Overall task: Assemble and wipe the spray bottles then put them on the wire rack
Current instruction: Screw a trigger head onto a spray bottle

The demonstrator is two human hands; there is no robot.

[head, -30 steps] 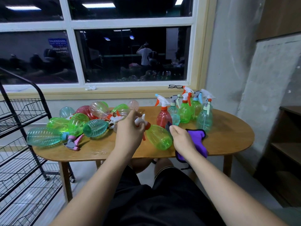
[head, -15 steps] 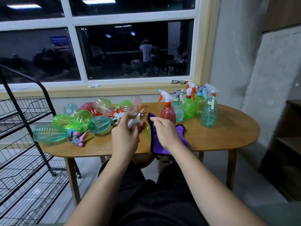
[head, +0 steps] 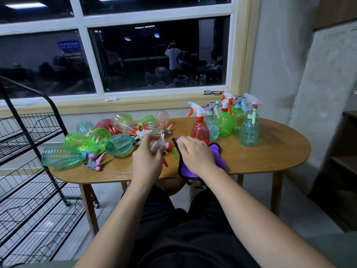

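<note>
My left hand (head: pixel 147 161) grips the white and orange spray head (head: pixel 161 147) of a yellow-green bottle (head: pixel 174 154) held over the table's front edge. My right hand (head: pixel 195 154) presses a purple cloth (head: pixel 219 155) around the bottle's body, hiding most of it. Several assembled bottles stand upright at the back right, among them a red one (head: pixel 200 130) and a teal one (head: pixel 248 133). A heap of loose bottles lies on the left, including a green one (head: pixel 97 140) and a teal one (head: pixel 60 156). The black wire rack (head: pixel 29 132) stands left of the table.
The oval wooden table (head: pixel 270 157) sits under a window sill where black glasses (head: pixel 212 92) lie. A pink and grey spray head (head: pixel 95 163) lies near the front left edge. A dark wooden shelf (head: pixel 345 161) is at the right wall. My legs are under the table.
My right hand lifted the purple cloth off the table and brought it leftward over the yellow-green bottle. My left hand has kept hold of the spray head, lifting the bottle slightly.
</note>
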